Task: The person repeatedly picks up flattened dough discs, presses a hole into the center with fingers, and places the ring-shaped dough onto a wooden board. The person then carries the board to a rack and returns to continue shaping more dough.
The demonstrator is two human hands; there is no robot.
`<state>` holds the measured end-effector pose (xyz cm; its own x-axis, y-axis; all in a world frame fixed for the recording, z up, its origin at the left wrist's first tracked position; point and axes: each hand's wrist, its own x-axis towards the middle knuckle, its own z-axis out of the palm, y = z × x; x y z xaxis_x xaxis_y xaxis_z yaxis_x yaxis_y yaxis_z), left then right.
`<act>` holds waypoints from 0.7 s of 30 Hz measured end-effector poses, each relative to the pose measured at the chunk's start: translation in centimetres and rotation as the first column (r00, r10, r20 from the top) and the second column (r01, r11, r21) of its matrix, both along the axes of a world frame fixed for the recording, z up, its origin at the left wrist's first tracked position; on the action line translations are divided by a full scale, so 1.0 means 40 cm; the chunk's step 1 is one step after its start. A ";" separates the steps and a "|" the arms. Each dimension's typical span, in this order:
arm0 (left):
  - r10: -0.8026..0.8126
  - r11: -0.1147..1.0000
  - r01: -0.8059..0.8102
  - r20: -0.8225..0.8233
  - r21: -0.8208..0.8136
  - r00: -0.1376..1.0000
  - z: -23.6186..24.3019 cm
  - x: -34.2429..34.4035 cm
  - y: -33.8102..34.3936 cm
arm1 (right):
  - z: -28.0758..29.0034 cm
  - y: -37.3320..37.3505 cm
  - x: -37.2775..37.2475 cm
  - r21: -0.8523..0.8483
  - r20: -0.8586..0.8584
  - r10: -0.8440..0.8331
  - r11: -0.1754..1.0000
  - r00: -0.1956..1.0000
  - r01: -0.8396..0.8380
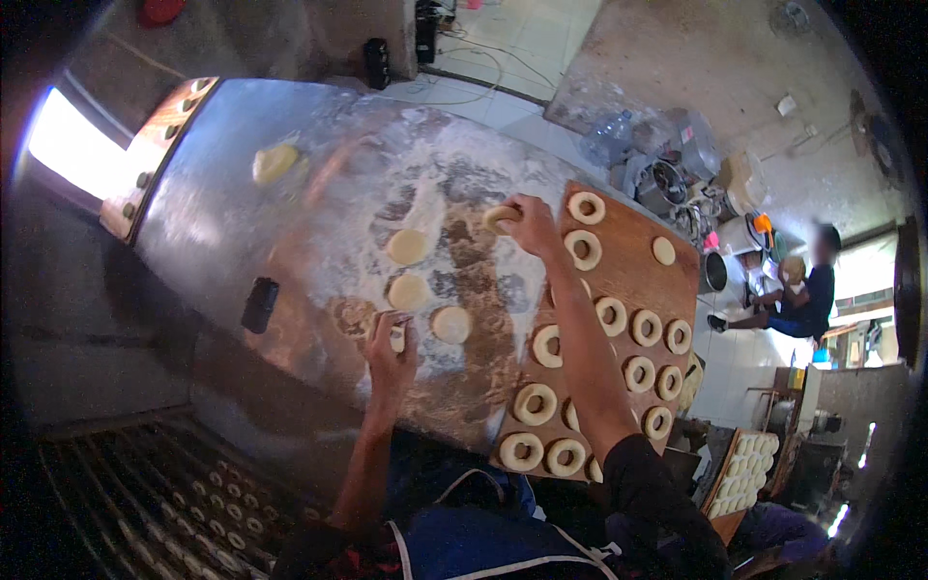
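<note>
- Metal table [222, 203] fills the middle of the room, bare and shiny toward the left, heavily streaked with white flour [440, 159] around the hands.
- Pinched in the fingers of the right hand [530, 224] is a pale dough piece [494, 220], round and thick-edged, held at the table's floury part near the board; the fingers cover part of it, so its full shape cannot be told.
- Curled fingers of the left hand [390, 353] close on a small pale piece [397, 338]; what it is cannot be made out.
- Three round, smooth, cream-coloured dough discs [407, 247] without holes lie on the flour, two just ahead of the left hand and one to its right.
- Farther left on the table sit an uneven yellowish dough lump [275, 163] and, nearer the edge, a dark block-like object [259, 305].
- Brown wooden board [623, 246] at the right carries many plump dough rings [611, 316] in loose rows, plus one disc with no visible hole [663, 251].
- Across that board reaches the right forearm [592, 377], hiding some rings partly.
- Beyond lie a clear plastic bottle [609, 135], metal pots [662, 188] and a seated person [807, 290].
- Lower right, a tray [727, 527] bears pale dough pieces; lower left, more rings show dimly on a dark rack [106, 493].
</note>
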<state>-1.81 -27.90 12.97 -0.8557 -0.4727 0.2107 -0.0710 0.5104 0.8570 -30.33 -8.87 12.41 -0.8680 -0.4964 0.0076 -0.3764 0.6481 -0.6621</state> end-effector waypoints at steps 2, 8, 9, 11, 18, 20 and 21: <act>-0.037 0.999 0.035 -0.064 -0.036 0.997 0.023 -0.016 -0.044 | -0.022 -0.150 -0.015 0.034 0.125 0.018 0.999 0.992 -0.022; -0.023 1.000 0.023 -0.069 -0.007 0.997 0.066 0.018 -0.147 | -0.108 -0.351 0.009 0.375 -0.136 -0.268 0.877 0.954 0.300; -0.022 1.000 0.022 -0.080 -0.003 0.997 0.063 0.021 -0.159 | -0.099 -0.355 0.008 0.367 -0.173 -0.238 0.885 0.956 0.287; -0.053 0.993 0.057 -0.041 0.106 0.998 0.050 0.013 -0.173 | -0.069 -0.350 0.024 0.417 -0.205 -0.096 0.892 0.974 0.176; -0.027 0.852 0.128 -0.200 0.507 0.979 0.029 -0.121 -0.177 | 0.028 -0.293 0.313 -0.460 0.323 -0.152 0.837 0.934 0.295; -0.129 0.847 0.157 -0.090 0.507 0.987 0.036 -0.129 -0.182 | 0.040 -0.291 0.394 -0.515 0.435 -0.091 0.791 0.896 0.331; -0.174 0.819 0.178 -0.061 0.546 0.983 0.041 -0.128 -0.184 | 0.046 -0.294 0.421 -0.520 0.376 -0.114 0.796 0.920 0.311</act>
